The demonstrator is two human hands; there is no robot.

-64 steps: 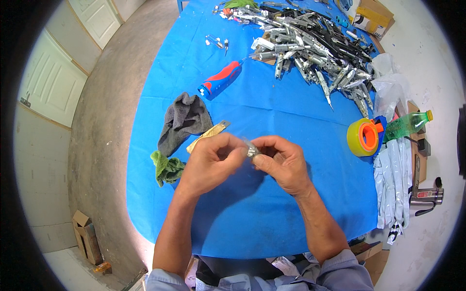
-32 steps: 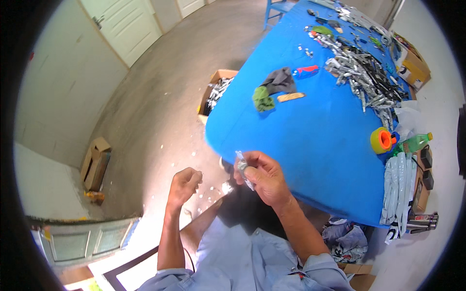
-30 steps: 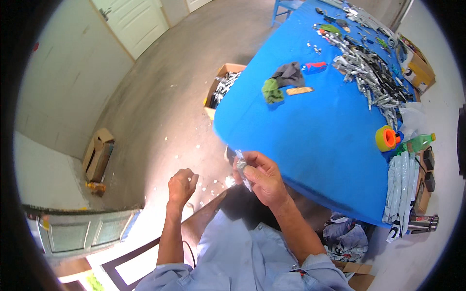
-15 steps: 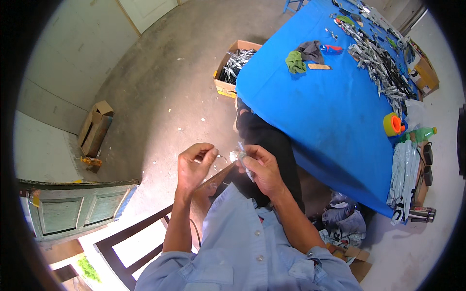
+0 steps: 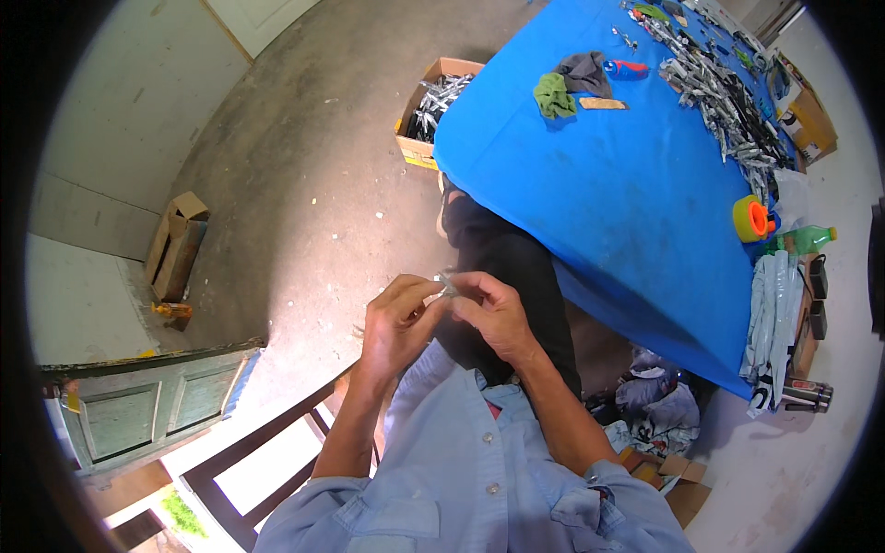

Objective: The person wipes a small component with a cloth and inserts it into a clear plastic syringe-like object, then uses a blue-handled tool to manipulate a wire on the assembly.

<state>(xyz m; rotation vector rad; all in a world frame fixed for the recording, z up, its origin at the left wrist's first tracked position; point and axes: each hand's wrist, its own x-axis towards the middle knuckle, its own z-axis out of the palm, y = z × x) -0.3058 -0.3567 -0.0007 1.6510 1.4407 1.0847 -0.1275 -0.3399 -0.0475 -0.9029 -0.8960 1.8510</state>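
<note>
In front of my chest, my left hand (image 5: 398,320) and my right hand (image 5: 493,315) meet at the fingertips. Between them is a small, crinkled, see-through plastic piece (image 5: 447,284), pinched from both sides by thumbs and fingers. Most of it is hidden by the fingers, so its exact kind does not show. Below the hands are my dark-trousered legs, beside the overhanging blue table cover (image 5: 590,194).
On the table are a green cloth (image 5: 554,96), a grey cloth (image 5: 584,72), a yellow-orange tape roll (image 5: 751,219) and a heap of silvery wrapped pieces (image 5: 714,106). A cardboard box (image 5: 402,129) of similar pieces stands on the floor. A wooden chair frame (image 5: 263,433) is at lower left.
My left hand has moved right to meet my right hand and now pinches the plastic piece too. Before, only my right hand held it. The view has shifted slightly.
</note>
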